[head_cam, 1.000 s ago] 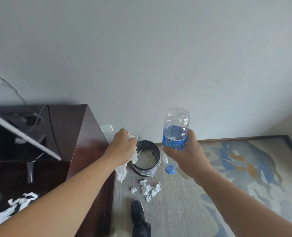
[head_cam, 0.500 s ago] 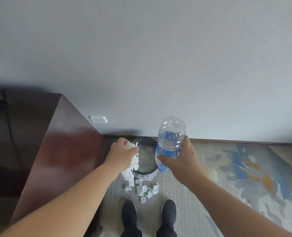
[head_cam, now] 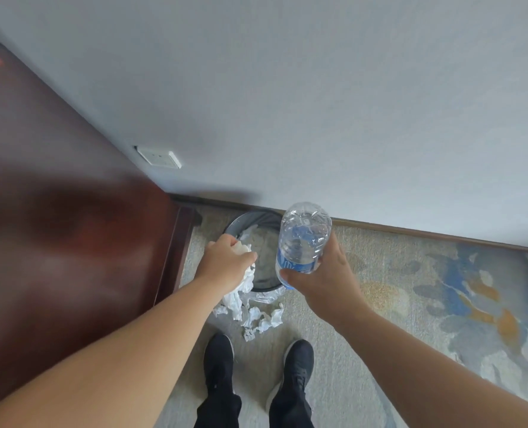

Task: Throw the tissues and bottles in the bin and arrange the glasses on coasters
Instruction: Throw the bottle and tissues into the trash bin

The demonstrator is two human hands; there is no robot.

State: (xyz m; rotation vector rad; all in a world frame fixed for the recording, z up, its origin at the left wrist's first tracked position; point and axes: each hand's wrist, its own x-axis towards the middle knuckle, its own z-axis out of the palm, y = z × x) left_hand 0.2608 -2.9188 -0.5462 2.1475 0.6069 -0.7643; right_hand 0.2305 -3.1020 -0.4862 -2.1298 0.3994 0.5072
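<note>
A round dark bin [head_cam: 247, 218] with a clear liner stands on the carpet against the wall. My left hand [head_cam: 225, 264] hovers over its left rim and grips a crumpled white tissue [head_cam: 236, 293] that hangs down past the rim. My right hand [head_cam: 324, 278] holds a clear plastic bottle [head_cam: 302, 239] with a blue label, upside down, over the right side of the bin. Several crumpled tissues [head_cam: 261, 319] lie on the floor just in front of the bin. No glasses or coasters are in view.
A dark red-brown wooden cabinet [head_cam: 71, 242] fills the left side, close to the bin. A white wall socket [head_cam: 159, 156] sits low on the grey wall. My two black shoes [head_cam: 256, 362] stand on the patterned carpet [head_cam: 441, 288] before the bin.
The view has swung down and closer to the bin. Both hands have come over the bin's mouth, still holding the tissue and the bottle.
</note>
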